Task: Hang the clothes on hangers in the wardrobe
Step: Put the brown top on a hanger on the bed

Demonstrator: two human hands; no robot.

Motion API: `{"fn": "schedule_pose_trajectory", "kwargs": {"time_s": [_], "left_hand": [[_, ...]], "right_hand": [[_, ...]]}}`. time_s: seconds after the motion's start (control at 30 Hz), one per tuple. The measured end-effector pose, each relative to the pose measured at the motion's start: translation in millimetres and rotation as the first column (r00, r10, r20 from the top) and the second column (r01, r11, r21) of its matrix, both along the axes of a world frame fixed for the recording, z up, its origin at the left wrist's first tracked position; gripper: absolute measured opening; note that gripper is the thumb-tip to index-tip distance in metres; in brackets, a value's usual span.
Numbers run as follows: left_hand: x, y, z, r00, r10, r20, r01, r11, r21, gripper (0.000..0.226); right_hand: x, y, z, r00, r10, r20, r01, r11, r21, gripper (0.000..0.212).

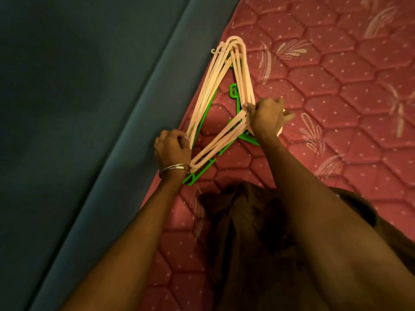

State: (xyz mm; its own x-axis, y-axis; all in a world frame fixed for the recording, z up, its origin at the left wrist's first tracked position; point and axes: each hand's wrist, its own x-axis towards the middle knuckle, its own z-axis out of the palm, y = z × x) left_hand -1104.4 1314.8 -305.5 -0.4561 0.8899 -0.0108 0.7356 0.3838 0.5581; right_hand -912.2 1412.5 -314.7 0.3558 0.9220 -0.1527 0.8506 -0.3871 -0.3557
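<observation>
Both hands [173, 144] grip smooth peach plastic hangers [215, 86] on quilted mattress [336, 86].

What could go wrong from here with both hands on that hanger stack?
1. The peach hangers are bunched and interleaved with green hangers; pulling one out may drag several along.
2. The stack lies at the mattress edge beside the left hand; loose hangers could slide off.
3. The right hand grips near the hooks, which could snag on each other or on the dark garment.
</observation>
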Motion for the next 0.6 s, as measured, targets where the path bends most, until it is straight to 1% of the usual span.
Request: {"fn": "schedule_pose_trajectory", "kwargs": {"time_s": [0.13,0.2,0.23,0.27,0.3,0.33,0.37,0.4,0.43,0.5,0.57,0.6], "left_hand": [[7,-9,12,0.994,0.069,0.084,-0.066,0.997,-0.033,0.015],[13,-12,24,0.990,0.102,0.102,-0.102,0.995,0.002,0.020],[16,-12,31,0.981,0.140,0.136,-0.146,0.989,0.035,0.026],[18,-12,40,0.959,0.190,0.210,-0.207,0.976,0.063,0.033],[22,-12,52,0.910,0.230,0.345,-0.268,0.961,0.067,0.039],[27,-15,68,0.825,0.243,0.510,-0.309,0.950,0.047,0.044],[31,-16,81,0.729,0.225,0.646,-0.312,0.950,0.021,0.045],[38,-21,96,0.641,0.194,0.743,-0.284,0.959,-0.005,0.045],[47,-27,113,0.578,0.163,0.800,-0.228,0.973,-0.033,0.045],[66,-38,140,0.489,0.138,0.861,-0.097,0.990,-0.103,0.045],[90,-54,158,0.417,0.142,0.898,0.003,0.987,-0.158,0.038],[99,-62,161,0.392,0.148,0.908,0.025,0.985,-0.171,0.031]], "right_hand": [[9,-6,23,0.984,-0.099,-0.146,0.114,0.988,0.103,0.037],[14,-12,42,0.980,-0.107,-0.168,0.136,0.976,0.171,0.039],[17,-16,53,0.981,-0.102,-0.163,0.134,0.970,0.203,0.040],[22,-22,64,0.982,-0.091,-0.163,0.127,0.966,0.225,0.040],[29,-31,77,0.983,-0.076,-0.170,0.118,0.961,0.251,0.040],[38,-43,89,0.981,-0.058,-0.184,0.107,0.958,0.265,0.039],[47,-54,100,0.979,-0.042,-0.200,0.096,0.958,0.271,0.039],[59,-70,111,0.977,-0.026,-0.214,0.085,0.958,0.272,0.038],[70,-87,121,0.974,-0.008,-0.228,0.071,0.960,0.270,0.038],[87,-120,138,0.969,0.021,-0.244,0.040,0.969,0.243,0.038],[105,-155,150,0.978,0.030,-0.209,0.008,0.984,0.178,0.034],[109,-169,150,0.980,0.045,-0.194,-0.021,0.992,0.123,0.033]]}}
